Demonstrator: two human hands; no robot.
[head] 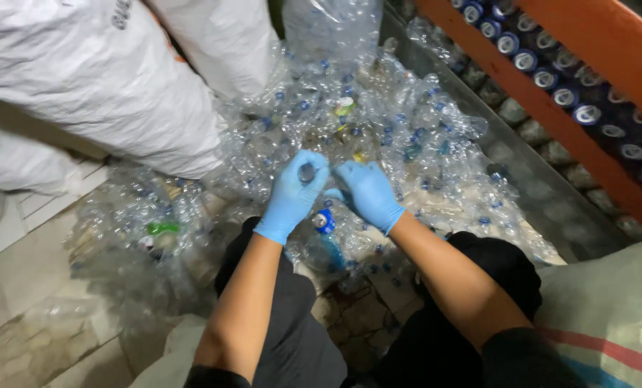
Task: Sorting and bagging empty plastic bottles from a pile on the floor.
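Observation:
Both my hands wear blue gloves and meet over a big heap of crushed clear plastic bottles (378, 122). My left hand (292, 190) is closed around the top of a clear bottle (307, 172); its grey neck end shows between my fingers. My right hand (370, 192) grips the same bottle from the other side, fingers curled toward the left hand. Just below my hands lies a bottle with a blue cap and blue label (326, 226). My knees in dark trousers are under my arms.
Large white sacks (98, 79) stand at the left and back. A woven sack with red and blue stripes (608, 323) is at the lower right. An orange rack (572, 65) with rows of blue cans runs along the right. A green-labelled bottle (163, 228) lies left.

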